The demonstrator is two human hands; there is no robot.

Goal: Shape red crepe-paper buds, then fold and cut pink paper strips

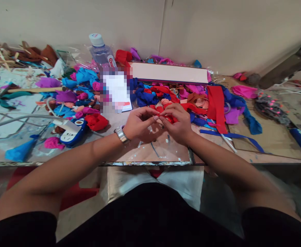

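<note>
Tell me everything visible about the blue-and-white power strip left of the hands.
The power strip looks like hard plastic: white top face with dark socket slots, blue rounded sides. It lies face up and slantwise near the front of the worktable. A white, blocky plug covers part of its face, with a pale cable meeting the plug from the left. A pink crumpled piece lies at its left, a red bundle at its right. Neither hand touches it. Whether it's powered can't be told.

Two hands [140, 122] [178, 122], one wristwatch [121, 133], one bottle [101, 55], one phone [118, 91] show.
</note>
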